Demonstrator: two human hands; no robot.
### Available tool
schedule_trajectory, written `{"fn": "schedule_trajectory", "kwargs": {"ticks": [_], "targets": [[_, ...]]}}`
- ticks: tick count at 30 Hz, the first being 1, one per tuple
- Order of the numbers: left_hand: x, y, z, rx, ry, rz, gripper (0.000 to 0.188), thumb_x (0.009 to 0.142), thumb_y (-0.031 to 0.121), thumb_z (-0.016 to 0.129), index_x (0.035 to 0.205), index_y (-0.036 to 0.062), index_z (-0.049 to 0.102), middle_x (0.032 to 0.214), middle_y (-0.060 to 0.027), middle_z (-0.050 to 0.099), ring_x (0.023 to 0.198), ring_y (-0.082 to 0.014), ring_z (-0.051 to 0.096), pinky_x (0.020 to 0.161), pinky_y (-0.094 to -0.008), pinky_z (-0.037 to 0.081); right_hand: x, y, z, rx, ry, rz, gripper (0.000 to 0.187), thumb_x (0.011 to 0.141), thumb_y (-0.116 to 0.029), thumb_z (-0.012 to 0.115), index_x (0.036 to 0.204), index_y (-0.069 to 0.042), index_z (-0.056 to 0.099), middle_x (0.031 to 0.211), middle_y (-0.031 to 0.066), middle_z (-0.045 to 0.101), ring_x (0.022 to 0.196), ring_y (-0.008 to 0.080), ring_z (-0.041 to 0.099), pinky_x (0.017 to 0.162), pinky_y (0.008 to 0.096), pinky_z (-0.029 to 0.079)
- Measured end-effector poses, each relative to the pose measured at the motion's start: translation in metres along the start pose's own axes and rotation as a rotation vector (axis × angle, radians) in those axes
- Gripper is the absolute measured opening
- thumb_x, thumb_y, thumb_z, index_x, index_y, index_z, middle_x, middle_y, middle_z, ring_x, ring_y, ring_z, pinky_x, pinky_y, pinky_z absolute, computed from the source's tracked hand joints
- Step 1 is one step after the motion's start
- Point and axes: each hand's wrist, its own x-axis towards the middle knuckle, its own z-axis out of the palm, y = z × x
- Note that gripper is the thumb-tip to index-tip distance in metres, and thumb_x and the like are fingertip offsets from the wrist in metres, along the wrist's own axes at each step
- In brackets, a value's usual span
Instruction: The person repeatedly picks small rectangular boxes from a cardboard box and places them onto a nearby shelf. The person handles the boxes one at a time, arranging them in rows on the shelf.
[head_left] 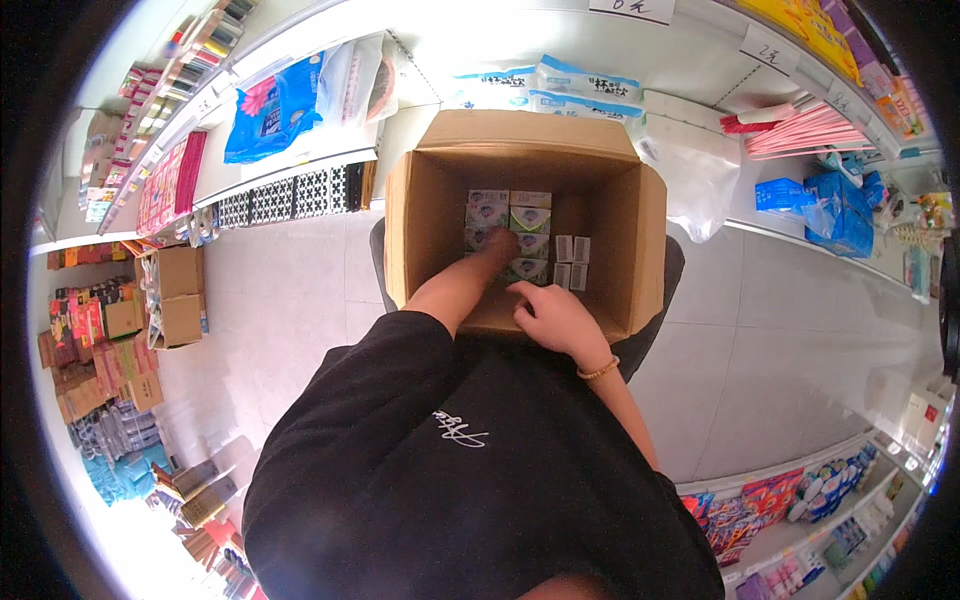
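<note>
An opened brown cardboard box (645,240) stands in front of me. Stacked inside are several small white-and-green cartons (530,220), and to their right several white carton ends (571,262) with grey labels. My left hand (492,250) is reaching down into the box, over the left part of the white-and-green cartons. It is dark and blurred, so I cannot see whether its fingers hold one. My right hand (556,318) hovers at the box's near side, index finger stretched toward the cartons and thumb apart, with nothing visible between them.
The box rests on a dark support (672,275). Beyond it runs a white shelf with blue-and-white packs (588,85) and a blue bag (272,110). Pink-handled brushes (805,132) and blue packs (838,205) lie to the right. Brown cartons (178,295) stand on the left.
</note>
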Motion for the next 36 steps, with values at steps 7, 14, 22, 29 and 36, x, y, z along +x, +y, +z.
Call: {"fn": "schedule_trajectory", "kwargs": {"ticks": [7,14,22,29,36], "targets": [[-0.014,0.010,-0.084,0.386,0.041,0.426,0.024,0.085,0.026,0.070,0.103,0.0133,0.078,0.105,-0.0072,0.076,0.098,-0.0285,0.073,0.079,-0.0445,0.059,0.008,-0.003,-0.007,-0.069,0.051,0.120,0.045,0.089,-0.024,0.060,0.129,-0.004,0.059,0.096,0.0240,0.071,0.092,0.0430,0.068,0.084,0.0528,0.055],[-0.171,-0.012,-0.251,-0.092,0.256,0.433,0.040,0.067,0.023,0.084,0.103,0.0100,0.071,0.093,-0.0129,0.074,0.091,-0.0358,0.072,0.076,-0.0485,0.057,0.006,0.007,0.000,-0.048,0.655,0.153,0.084,0.085,-0.024,0.077,0.152,-0.003,0.031,0.138,0.0225,0.055,0.126,0.0404,0.053,0.105,0.0463,0.044],[-0.282,-0.030,-0.276,-0.833,0.644,0.385,0.049,0.079,0.018,0.080,0.123,0.0092,0.061,0.117,-0.0103,0.068,0.101,-0.0257,0.066,0.085,-0.0367,0.053,0.003,-0.022,-0.026,0.447,0.511,0.084,0.049,0.086,-0.021,0.079,0.124,0.003,0.059,0.117,0.0169,0.068,0.107,0.0285,0.066,0.095,0.0365,0.051],[-0.267,-0.011,-0.219,-1.644,0.715,0.406,0.063,0.095,0.015,0.069,0.149,0.0050,0.039,0.138,-0.0154,0.055,0.112,-0.0215,0.062,0.092,-0.0353,0.052,0.010,-0.015,-0.034,1.469,0.654,-0.044,0.038,0.099,-0.004,0.063,0.134,0.000,0.050,0.128,0.0100,0.062,0.116,0.0205,0.062,0.101,0.0381,0.052],[-0.272,0.001,-0.218,-1.837,0.627,0.424,0.036,0.098,0.020,0.067,0.127,0.0001,0.057,0.115,-0.0057,0.064,0.106,-0.0112,0.059,0.091,-0.0297,0.050,0.005,-0.028,-0.024,1.343,0.637,-0.146,0.043,0.101,-0.008,0.059,0.141,0.000,0.045,0.134,0.0100,0.059,0.122,0.0234,0.058,0.109,0.0422,0.044]]}}
